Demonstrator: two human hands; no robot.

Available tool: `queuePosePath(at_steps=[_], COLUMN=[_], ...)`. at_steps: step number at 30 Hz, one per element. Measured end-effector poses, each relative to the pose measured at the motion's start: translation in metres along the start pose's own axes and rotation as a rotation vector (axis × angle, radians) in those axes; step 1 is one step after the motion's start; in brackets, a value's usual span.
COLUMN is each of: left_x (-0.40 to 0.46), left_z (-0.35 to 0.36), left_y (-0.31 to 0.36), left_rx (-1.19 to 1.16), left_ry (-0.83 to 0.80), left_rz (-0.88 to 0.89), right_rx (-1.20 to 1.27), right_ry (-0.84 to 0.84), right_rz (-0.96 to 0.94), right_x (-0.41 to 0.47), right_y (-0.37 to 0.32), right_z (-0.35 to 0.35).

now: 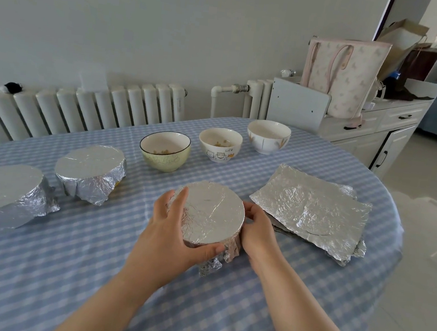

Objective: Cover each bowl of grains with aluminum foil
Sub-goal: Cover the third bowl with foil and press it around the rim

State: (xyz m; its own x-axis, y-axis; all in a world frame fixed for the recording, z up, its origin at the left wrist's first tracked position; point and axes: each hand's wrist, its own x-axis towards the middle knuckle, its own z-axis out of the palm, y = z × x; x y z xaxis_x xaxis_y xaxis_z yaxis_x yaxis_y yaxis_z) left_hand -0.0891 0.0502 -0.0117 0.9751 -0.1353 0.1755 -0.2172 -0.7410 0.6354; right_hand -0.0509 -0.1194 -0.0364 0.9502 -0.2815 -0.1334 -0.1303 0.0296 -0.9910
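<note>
Near the front of the table, the foil-topped bowl needed its foil skirt smoothed firmly down all round so the cover sat tight. The left hand cupped its left side, fingers curled round the rim. The right hand pinched the foil at its right edge.

Crinkled shiny foil sheets, glossy ceramic green bowl, matt checked cloth tablecloth
</note>
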Motion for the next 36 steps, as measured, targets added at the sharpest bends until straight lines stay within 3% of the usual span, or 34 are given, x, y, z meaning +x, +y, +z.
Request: queuePosePath(at_steps=[3, 7, 11, 26, 36], left_x=[0.0, 0.0, 0.001, 0.001, -0.005], left_z=[-0.001, 0.0, 0.001, 0.005, 0.007], left_y=[0.0, -0.001, -0.003, -0.002, 0.004], left_rx=[0.013, 0.022, 0.022, 0.017, 0.108], left_ry=[0.005, -0.002, 0.001, 0.028, 0.006], left_rz=[-0.001, -0.007, -0.01, -0.03, -0.079], right_rx=[-0.139, 0.053, 0.121, 0.025, 0.179], right_ry=[0.041, 0.201, 0.081, 0.071, -0.132], right_rz=[-0.047, -0.246, -0.354, -0.272, 0.054], right_x=[0.004, -0.004, -0.028, -0.035, -0.018], right_y=[0.0, 0.0, -0.003, -0.001, -0.002], right_z=[-0.005, -0.013, -0.006, 0.009, 0.005])
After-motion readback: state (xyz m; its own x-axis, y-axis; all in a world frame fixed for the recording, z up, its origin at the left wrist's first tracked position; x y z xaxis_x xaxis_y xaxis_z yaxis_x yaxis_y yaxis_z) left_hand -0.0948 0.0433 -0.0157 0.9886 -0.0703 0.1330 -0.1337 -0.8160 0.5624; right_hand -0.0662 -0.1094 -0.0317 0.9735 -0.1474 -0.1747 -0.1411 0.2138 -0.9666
